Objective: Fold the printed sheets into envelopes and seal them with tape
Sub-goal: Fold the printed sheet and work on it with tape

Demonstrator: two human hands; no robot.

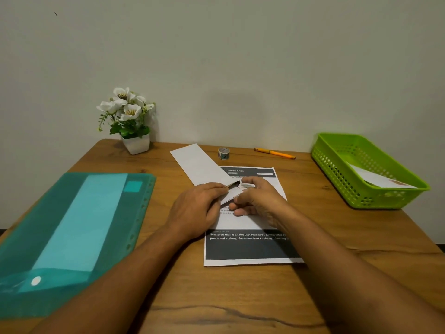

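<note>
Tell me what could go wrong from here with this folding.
The left hand and right hand pinch only the near end of the folded sheet, so its loose far part may skew the crease. The work lies on the printed sheet, which could get dragged or wrinkled. The tape roll sits beyond the paper; reaching for it frees one hand, and the fold may spring open.
</note>
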